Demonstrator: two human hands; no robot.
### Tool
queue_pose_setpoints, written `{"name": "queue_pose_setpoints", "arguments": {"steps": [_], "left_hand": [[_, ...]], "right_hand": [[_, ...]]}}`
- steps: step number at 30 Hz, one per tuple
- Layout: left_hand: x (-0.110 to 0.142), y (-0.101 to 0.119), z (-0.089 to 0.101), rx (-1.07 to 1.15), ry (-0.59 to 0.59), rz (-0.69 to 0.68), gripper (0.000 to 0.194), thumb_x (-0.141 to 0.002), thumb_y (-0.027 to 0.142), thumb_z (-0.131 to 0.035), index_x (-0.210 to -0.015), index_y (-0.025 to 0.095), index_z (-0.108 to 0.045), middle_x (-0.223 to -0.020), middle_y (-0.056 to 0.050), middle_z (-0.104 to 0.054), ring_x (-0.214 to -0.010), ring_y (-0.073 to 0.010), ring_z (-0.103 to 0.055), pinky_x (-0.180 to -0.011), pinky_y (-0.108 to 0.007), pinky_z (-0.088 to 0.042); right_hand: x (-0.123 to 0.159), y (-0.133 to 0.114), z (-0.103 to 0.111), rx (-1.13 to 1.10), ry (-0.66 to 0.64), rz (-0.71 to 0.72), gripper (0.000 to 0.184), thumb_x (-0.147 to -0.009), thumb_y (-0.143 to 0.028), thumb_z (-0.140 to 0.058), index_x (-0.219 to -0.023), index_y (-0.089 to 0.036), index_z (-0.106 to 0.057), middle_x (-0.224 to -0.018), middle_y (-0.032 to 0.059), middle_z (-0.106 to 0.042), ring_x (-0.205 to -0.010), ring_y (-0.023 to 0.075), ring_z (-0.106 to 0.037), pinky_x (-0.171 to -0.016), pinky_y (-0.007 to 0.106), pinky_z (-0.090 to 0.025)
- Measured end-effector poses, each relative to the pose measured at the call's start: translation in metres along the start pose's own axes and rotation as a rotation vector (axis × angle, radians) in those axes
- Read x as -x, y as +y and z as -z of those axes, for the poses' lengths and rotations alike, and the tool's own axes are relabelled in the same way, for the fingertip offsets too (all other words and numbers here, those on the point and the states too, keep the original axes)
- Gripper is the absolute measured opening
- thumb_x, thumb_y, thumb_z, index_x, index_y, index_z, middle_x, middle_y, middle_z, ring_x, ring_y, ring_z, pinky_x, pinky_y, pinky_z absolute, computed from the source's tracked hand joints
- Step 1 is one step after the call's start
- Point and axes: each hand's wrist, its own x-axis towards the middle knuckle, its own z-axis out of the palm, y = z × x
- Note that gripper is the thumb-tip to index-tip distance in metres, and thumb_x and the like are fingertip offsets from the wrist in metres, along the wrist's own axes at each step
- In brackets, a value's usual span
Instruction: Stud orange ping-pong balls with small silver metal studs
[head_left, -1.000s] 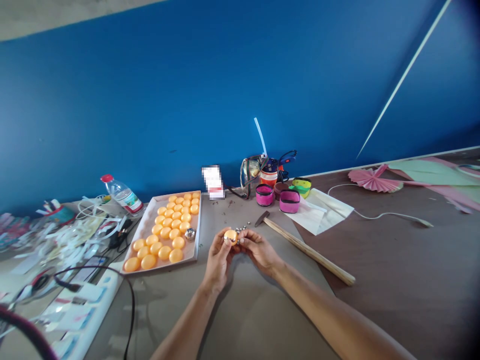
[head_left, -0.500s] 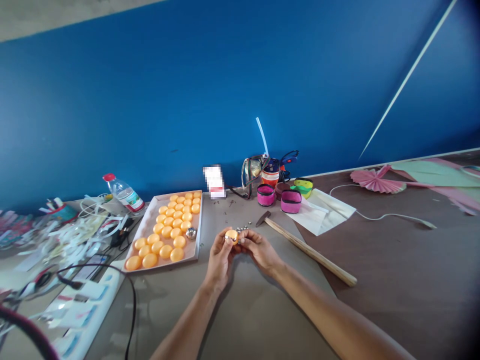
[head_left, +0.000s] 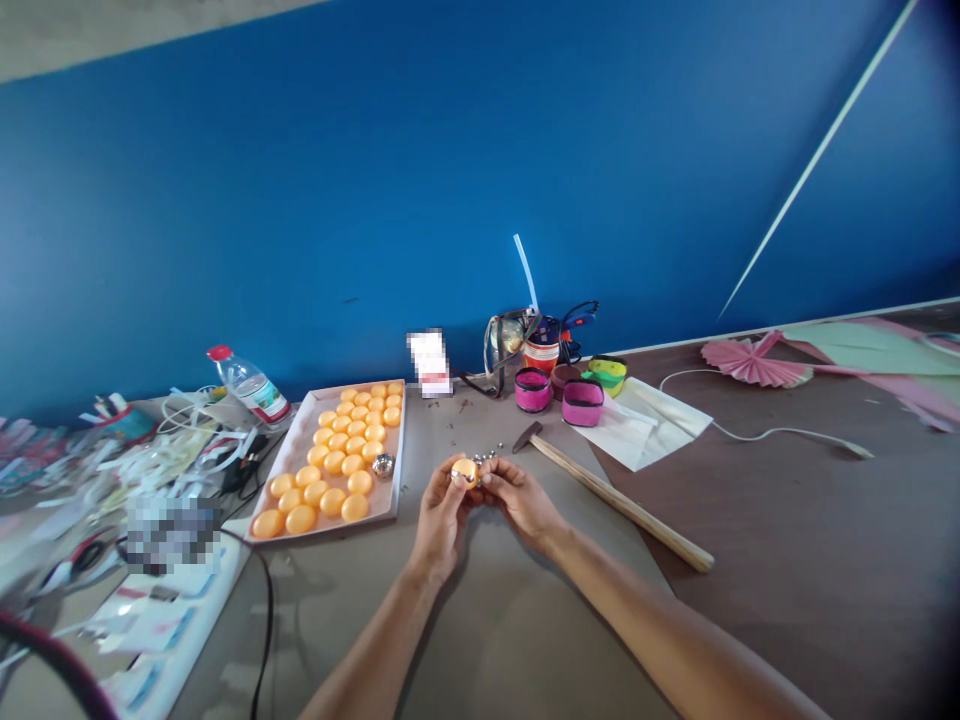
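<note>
Between my hands sits a shiny orange ball (head_left: 466, 468) with a silvery patch on its near side. My left hand (head_left: 439, 515) is closed around its left side, the thumb pressed at the front. On the right side, the fingertips of my right hand (head_left: 523, 503) pinch together against the ball; whether they hold a small part too is hidden. Just beyond the fingers lie several small shiny metal pieces (head_left: 489, 456). A shallow tray (head_left: 298, 440) to the left carries rows of similar orange balls (head_left: 335, 460) and one silvery ball (head_left: 383, 465).
A wooden-handled hammer (head_left: 622, 500) lies right of my hands. Behind it are pink bands (head_left: 583, 403) and white paper (head_left: 652, 425). At left stand a plastic bottle (head_left: 259, 393), tangled white strips (head_left: 161, 455) and a power strip (head_left: 176, 630), with a black cable (head_left: 270, 610).
The view has shifted very slightly. Both hands stay in place around the orange ball, with only tiny finger movement.
</note>
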Motion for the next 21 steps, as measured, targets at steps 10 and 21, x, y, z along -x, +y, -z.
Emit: {"name": "queue_pose_setpoints", "arguments": {"steps": [10, 21], "left_hand": [[-0.0030, -0.0029, 0.0036, 0.021, 0.004, -0.008, 0.033, -0.075, 0.031, -0.064, -0.104, 0.019, -0.057, -0.085, -0.002, -0.062, -0.069, -0.0110, -0.058, -0.069, -0.027, -0.046], [-0.0028, -0.0027, 0.0037, 0.001, 0.009, -0.014, 0.032, -0.075, 0.031, -0.064, -0.104, 0.020, -0.057, -0.086, -0.001, -0.062, -0.069, -0.0104, -0.057, -0.068, -0.026, -0.046]], "right_hand": [[-0.0010, 0.0014, 0.0006, 0.059, 0.007, -0.010, 0.022, -0.065, -0.033, -0.070, -0.067, -0.017, -0.054, -0.059, -0.0042, -0.050, -0.057, 0.0093, -0.044, -0.061, 0.024, -0.036], [-0.0020, 0.0034, 0.0027, 0.076, -0.007, -0.001, 0.021, -0.067, -0.033, -0.068, -0.068, -0.018, -0.054, -0.060, -0.0038, -0.049, -0.058, 0.0100, -0.045, -0.061, 0.025, -0.036]]}}
